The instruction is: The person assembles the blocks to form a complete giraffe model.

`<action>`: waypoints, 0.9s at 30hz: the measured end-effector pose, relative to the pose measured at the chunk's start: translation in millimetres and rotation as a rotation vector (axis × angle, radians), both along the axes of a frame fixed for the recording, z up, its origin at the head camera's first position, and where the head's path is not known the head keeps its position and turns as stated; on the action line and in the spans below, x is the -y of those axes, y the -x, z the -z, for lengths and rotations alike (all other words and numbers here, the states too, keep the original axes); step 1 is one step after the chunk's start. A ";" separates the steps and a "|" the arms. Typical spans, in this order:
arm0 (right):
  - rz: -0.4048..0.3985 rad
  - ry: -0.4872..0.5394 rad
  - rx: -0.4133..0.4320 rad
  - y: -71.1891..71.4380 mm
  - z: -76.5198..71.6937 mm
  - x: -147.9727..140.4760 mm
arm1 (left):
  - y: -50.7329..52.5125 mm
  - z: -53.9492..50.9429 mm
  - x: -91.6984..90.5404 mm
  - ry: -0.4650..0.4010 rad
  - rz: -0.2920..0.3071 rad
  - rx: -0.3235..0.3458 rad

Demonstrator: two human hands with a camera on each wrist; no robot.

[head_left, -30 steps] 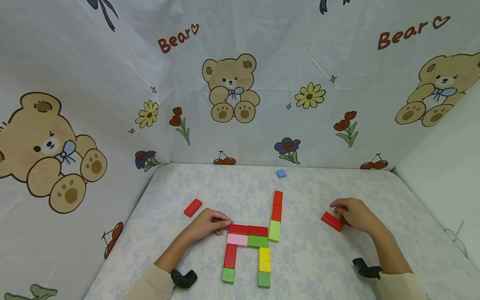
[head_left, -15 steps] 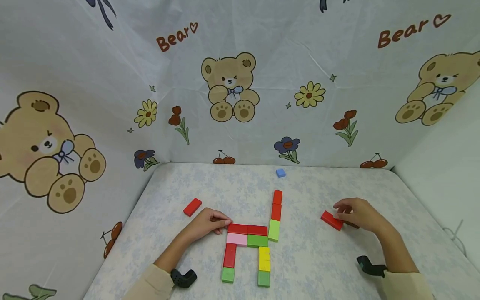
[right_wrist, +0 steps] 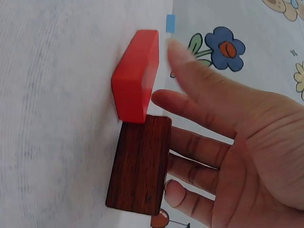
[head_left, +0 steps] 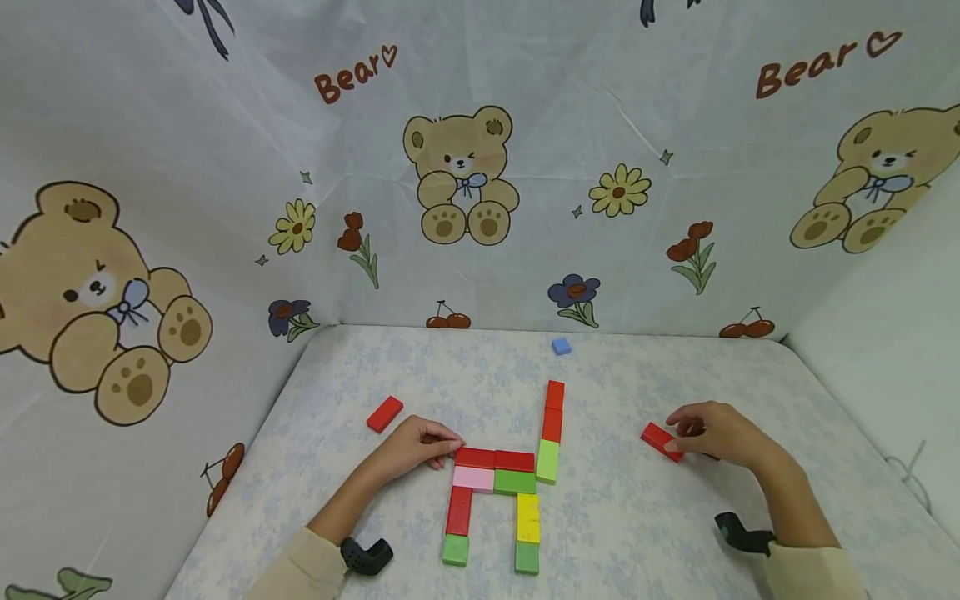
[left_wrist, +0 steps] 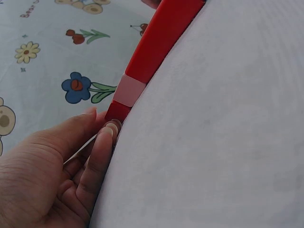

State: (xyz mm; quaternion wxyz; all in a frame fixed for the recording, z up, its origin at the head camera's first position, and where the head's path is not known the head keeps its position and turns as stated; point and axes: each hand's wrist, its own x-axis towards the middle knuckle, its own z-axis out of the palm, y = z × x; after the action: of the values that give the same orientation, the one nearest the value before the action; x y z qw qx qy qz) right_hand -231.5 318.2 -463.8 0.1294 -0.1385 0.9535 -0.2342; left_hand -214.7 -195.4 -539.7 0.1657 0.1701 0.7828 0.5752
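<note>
My left hand [head_left: 412,444] reaches the left end of a red block [head_left: 476,457]. In the left wrist view, its fingertips touch that block's end, beside a pink block [left_wrist: 129,90]. Nothing is gripped by my right hand [head_left: 723,432], which hovers over a loose red block [head_left: 657,438] with its fingers spread. Seen from the right wrist, the thumb stands apart from the red block, and the lower fingers lie along the edge of a dark brown wooden block [right_wrist: 140,166]. The hand mostly hides this brown block in the head view.
Red, pink, green and yellow blocks form a figure mid-table, with two legs and a tall column [head_left: 552,425] at right. Another red block [head_left: 385,414] lies to the left, and a small blue block [head_left: 562,346] near the back. A bear-printed cloth [head_left: 525,283] hangs behind.
My right hand has shifted slightly right and its thumb has come over the loose red block. The left hand has kept its place.
</note>
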 end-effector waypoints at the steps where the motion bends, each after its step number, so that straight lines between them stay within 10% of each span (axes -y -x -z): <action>1: -0.004 -0.003 0.005 0.7 1.2 1.1 | 0.0 0.1 0.2 0.002 -0.001 0.000; 27: -0.126 0.019 0.035 -4.0 5.4 21.1 | 0.1 -0.9 0.5 -0.008 0.011 0.004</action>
State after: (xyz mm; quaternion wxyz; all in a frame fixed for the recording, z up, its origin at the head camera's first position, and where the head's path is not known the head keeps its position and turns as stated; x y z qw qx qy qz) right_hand -227.5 297.2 -469.2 0.1590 -0.1954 0.9383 -0.2369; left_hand -214.8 -195.9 -538.8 0.1700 0.1739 0.7790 0.5779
